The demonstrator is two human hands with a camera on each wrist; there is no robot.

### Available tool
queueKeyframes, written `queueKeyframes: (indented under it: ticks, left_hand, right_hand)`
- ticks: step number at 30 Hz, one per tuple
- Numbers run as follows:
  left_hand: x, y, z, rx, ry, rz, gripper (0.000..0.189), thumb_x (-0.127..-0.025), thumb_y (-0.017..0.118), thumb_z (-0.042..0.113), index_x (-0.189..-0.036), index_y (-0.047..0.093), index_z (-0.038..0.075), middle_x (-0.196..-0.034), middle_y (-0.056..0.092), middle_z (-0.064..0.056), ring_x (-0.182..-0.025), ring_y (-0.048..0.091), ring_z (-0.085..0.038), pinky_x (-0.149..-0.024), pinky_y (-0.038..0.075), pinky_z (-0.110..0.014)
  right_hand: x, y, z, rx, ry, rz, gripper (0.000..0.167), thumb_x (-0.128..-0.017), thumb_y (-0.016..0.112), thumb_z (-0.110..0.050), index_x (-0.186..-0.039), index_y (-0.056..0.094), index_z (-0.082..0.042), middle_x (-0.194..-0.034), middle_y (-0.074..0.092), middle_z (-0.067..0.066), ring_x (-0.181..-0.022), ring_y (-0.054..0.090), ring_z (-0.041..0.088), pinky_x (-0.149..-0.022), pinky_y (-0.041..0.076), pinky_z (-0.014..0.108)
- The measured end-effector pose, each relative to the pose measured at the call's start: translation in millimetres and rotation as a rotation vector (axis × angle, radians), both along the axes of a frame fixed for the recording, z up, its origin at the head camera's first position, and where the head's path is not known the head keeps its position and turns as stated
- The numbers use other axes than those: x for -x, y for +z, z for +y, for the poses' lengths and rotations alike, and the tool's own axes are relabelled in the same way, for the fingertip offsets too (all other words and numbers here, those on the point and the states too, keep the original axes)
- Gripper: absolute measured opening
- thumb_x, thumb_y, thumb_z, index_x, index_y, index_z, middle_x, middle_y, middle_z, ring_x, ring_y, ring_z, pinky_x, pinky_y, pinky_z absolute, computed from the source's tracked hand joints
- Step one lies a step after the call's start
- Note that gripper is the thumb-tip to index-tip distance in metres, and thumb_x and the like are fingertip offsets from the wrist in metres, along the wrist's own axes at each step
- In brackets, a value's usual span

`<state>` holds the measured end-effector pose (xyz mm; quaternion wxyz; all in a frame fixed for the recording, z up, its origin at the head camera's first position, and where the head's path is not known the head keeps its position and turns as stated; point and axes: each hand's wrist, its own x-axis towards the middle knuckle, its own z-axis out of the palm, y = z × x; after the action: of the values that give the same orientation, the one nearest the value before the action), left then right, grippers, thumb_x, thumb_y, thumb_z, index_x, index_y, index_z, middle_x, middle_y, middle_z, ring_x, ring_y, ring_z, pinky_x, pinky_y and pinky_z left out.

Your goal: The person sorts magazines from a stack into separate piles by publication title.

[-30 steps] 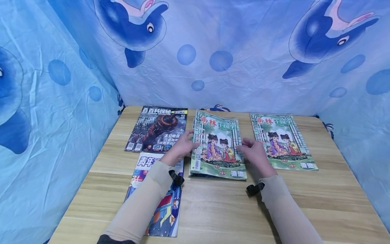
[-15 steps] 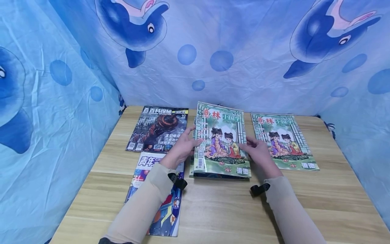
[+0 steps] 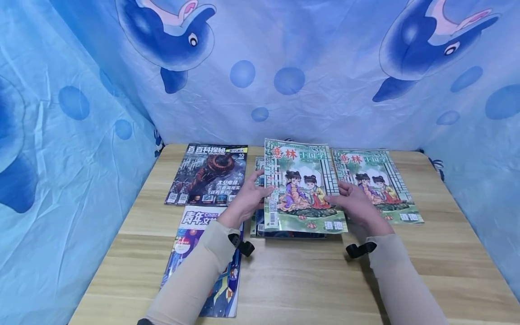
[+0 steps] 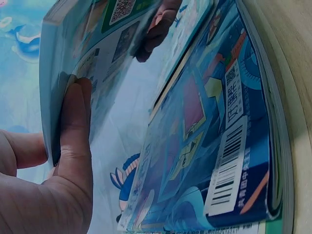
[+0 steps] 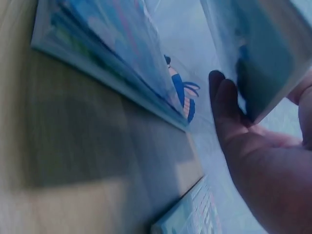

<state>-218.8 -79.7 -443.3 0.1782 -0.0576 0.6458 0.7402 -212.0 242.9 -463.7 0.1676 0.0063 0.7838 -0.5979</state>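
Both my hands on one green magazine (image 3: pixel 304 180), cover up, two cartoon figures on it. Left hand (image 3: pixel 248 198) grasps its left edge, thumb on the cover side, fingers beneath. Right hand (image 3: pixel 357 203) pinches the right edge the same way. The magazine is raised above the pile (image 4: pixel 195 136), tilted, a gap between them.

Worktop (image 3: pixel 292 284) carries the pile and three more. Left of the pile, toward the back: a dark space magazine (image 3: pixel 211 171). Left of the pile, nearer me: a purple-blue magazine (image 3: pixel 221 289), partly under my sleeve (image 3: pixel 191 271). Right of the pile: a second green magazine (image 3: pixel 379 180), same cover as mine. Behind the pile: blue curtain (image 3: pixel 260 40) with printed dolphins.

From the head, the pile is mostly hidden. Left wrist shows its top: a blue cover with a barcode (image 4: pixel 226 168), green edge below it; also a QR code (image 4: pixel 122 9) on the underside of what I hold. Right wrist, blurred, shows the pile's layered side and a shadow (image 5: pixel 97 141) on the wood beside it.
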Motion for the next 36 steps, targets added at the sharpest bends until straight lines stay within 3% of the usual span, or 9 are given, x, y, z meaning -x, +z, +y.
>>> queueKeyframes:
  ticks: [5,10,15,18,20,25,29,32,36]
  left_hand:
    - [1.4,-3.3,9.0,0.005,-0.004,0.001,0.073,-0.1,0.063,0.004,-0.161,0.027,0.025,-0.101,0.064,-0.016,-0.08,0.065,-0.021,-0.067,0.057,-0.035]
    - [3.7,-6.9,16.8,0.027,-0.015,0.008,0.073,-0.1,0.063,0.005,-0.16,0.028,0.025,-0.112,0.064,-0.02,-0.095,0.067,-0.029,-0.077,0.059,-0.044]
    - [7.0,-6.1,25.3,0.057,-0.044,0.026,0.073,-0.1,0.065,0.007,-0.16,0.027,0.024,-0.119,0.062,-0.02,-0.102,0.064,-0.031,-0.077,0.059,-0.045]
    - [9.0,-4.6,31.3,0.062,-0.063,0.035,0.073,-0.1,0.065,0.007,-0.16,0.026,0.023,-0.117,0.063,-0.02,-0.093,0.066,-0.027,-0.07,0.059,-0.041]
    - [10.0,-4.2,35.3,0.07,-0.068,0.041,0.073,-0.1,0.065,0.007,-0.161,0.026,0.022,-0.114,0.064,-0.019,-0.078,0.064,-0.022,-0.063,0.056,-0.036]
    - [12.0,-3.2,46.5,0.145,-0.071,0.064,0.071,-0.101,0.066,0.011,-0.16,0.029,0.026,-0.1,0.067,-0.011,-0.05,0.042,-0.012,-0.056,0.042,-0.035]
    - [13.7,0.5,58.6,0.169,-0.077,0.074,0.069,-0.101,0.066,0.013,-0.159,0.031,0.025,-0.108,0.064,-0.015,-0.055,0.045,-0.013,-0.063,0.044,-0.041]
    - [15.1,2.1,68.2,0.183,-0.071,0.077,0.069,-0.1,0.067,0.013,-0.159,0.032,0.024,-0.127,0.059,-0.017,-0.058,0.045,-0.012,-0.062,0.042,-0.041]
    - [16.4,1.5,79.9,0.175,-0.076,0.065,0.07,-0.1,0.066,0.013,-0.16,0.031,0.025,-0.09,0.061,-0.006,-0.05,0.037,-0.011,-0.059,0.037,-0.043]
  right_hand:
    - [-1.5,-0.8,8,-0.004,-0.023,0.022,0.113,-0.084,0.085,-0.036,-0.163,0.01,-0.006,-0.165,0.008,0.024,-0.15,0.01,0.041,-0.117,0.021,0.052]
    - [-4.9,0.5,16,-0.009,-0.041,0.043,0.109,-0.087,0.083,-0.033,-0.163,0.01,-0.007,-0.165,0.006,0.025,-0.15,0.009,0.042,-0.116,0.024,0.054]
    - [-7.4,3.6,24,-0.093,-0.048,0.087,0.107,-0.087,0.082,-0.038,-0.163,0.012,-0.008,-0.164,0.011,0.026,-0.148,0.015,0.045,-0.116,0.024,0.056]
    - [-8.4,5.7,29,-0.104,-0.058,0.097,0.108,-0.087,0.082,-0.038,-0.163,0.012,-0.007,-0.164,0.011,0.028,-0.148,0.015,0.046,-0.116,0.023,0.057]
    - [-9.1,7.0,31,-0.102,-0.073,0.101,0.107,-0.087,0.082,-0.037,-0.163,0.014,-0.006,-0.164,0.012,0.028,-0.147,0.016,0.047,-0.116,0.024,0.057]
    - [-9.3,8.0,36,-0.122,-0.116,0.126,0.103,-0.088,0.082,-0.036,-0.162,0.018,-0.004,-0.162,0.021,0.027,-0.146,0.022,0.045,-0.115,0.025,0.056]
    - [-9.6,9.8,42,-0.171,-0.146,0.149,0.104,-0.088,0.081,-0.04,-0.162,0.018,-0.004,-0.162,0.02,0.028,-0.146,0.022,0.046,-0.115,0.025,0.058]
    - [-10.6,11.3,48,-0.192,-0.16,0.156,0.105,-0.088,0.081,-0.042,-0.162,0.016,-0.005,-0.163,0.015,0.028,-0.147,0.019,0.047,-0.115,0.024,0.058]
    - [-12.6,12.4,54,-0.199,-0.178,0.162,0.105,-0.089,0.08,-0.042,-0.162,0.015,-0.004,-0.163,0.015,0.028,-0.147,0.018,0.046,-0.116,0.023,0.058]
